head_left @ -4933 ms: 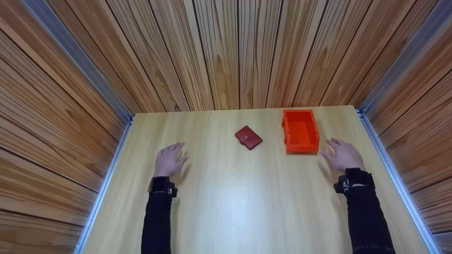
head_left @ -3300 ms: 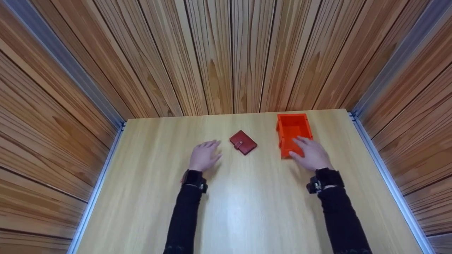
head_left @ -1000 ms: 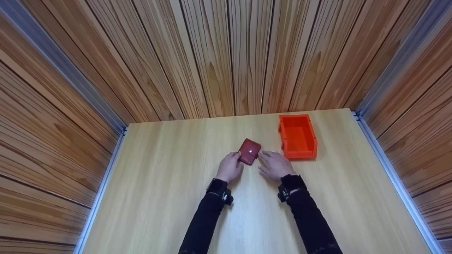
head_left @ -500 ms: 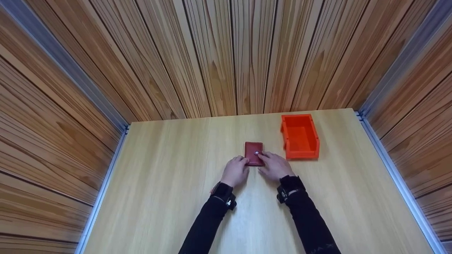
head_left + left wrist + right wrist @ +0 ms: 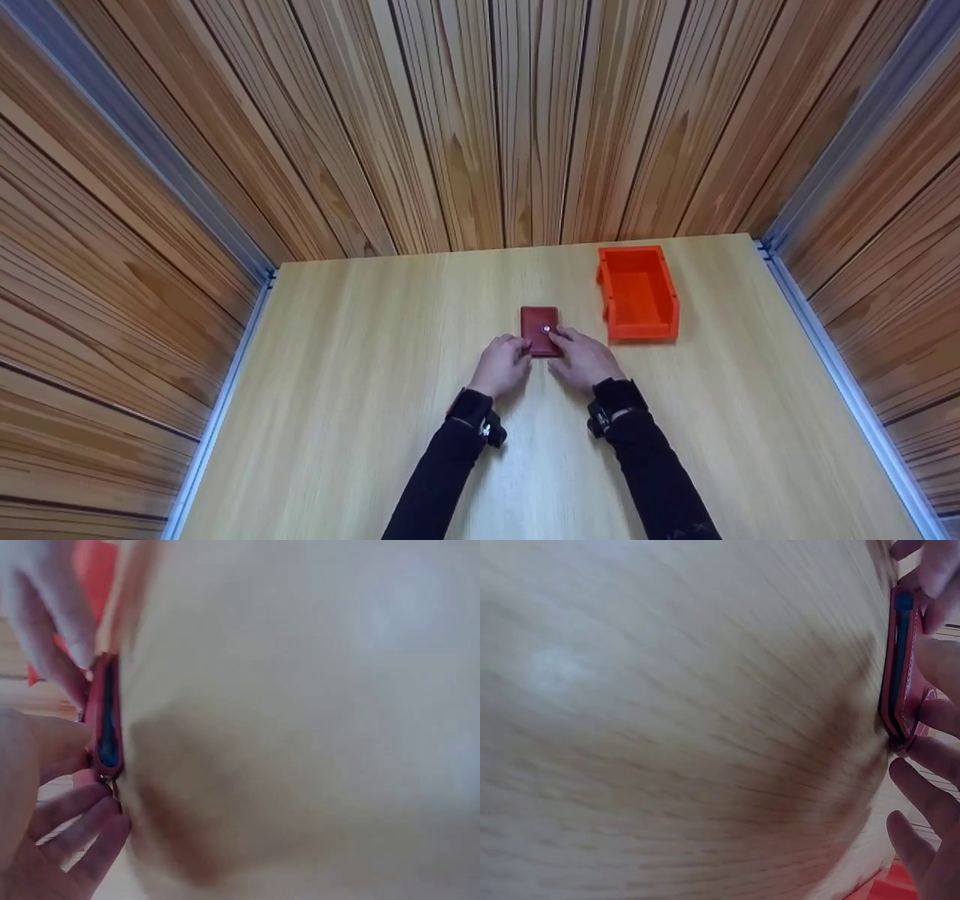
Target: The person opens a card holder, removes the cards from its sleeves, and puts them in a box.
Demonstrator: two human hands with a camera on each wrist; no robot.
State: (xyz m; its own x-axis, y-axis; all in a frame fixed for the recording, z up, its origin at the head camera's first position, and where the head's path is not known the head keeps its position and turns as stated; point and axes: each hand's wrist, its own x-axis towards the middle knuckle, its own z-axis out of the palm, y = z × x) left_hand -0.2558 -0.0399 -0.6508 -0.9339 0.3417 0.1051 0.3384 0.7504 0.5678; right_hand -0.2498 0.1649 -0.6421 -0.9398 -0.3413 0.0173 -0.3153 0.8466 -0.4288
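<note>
A dark red snap wallet (image 5: 538, 321) lies on the table, squared to me, its silver snap facing up. My left hand (image 5: 502, 366) holds its lower left corner between thumb and fingers. At the right edge, beside the snap, my right hand (image 5: 586, 361) grips the wallet with thumb and fingers. In the left wrist view, the wallet's edge (image 5: 110, 716) shows a dark blue inside, with fingers of the left hand (image 5: 79, 829) near its end. The right wrist view shows the wallet (image 5: 901, 664) with the right hand (image 5: 937, 765) at its strap side.
An orange-red open bin (image 5: 639, 294) stands right of the wallet, near the back of the wooden table (image 5: 360, 375). Wood-plank walls (image 5: 480, 127) enclose the back and sides, with metal rails (image 5: 217, 405) along the table's side edges.
Both hands have come in from the sides to the wallet. It has turned from slanted to straight and moved slightly nearer. My right hand has taken hold at the snap side.
</note>
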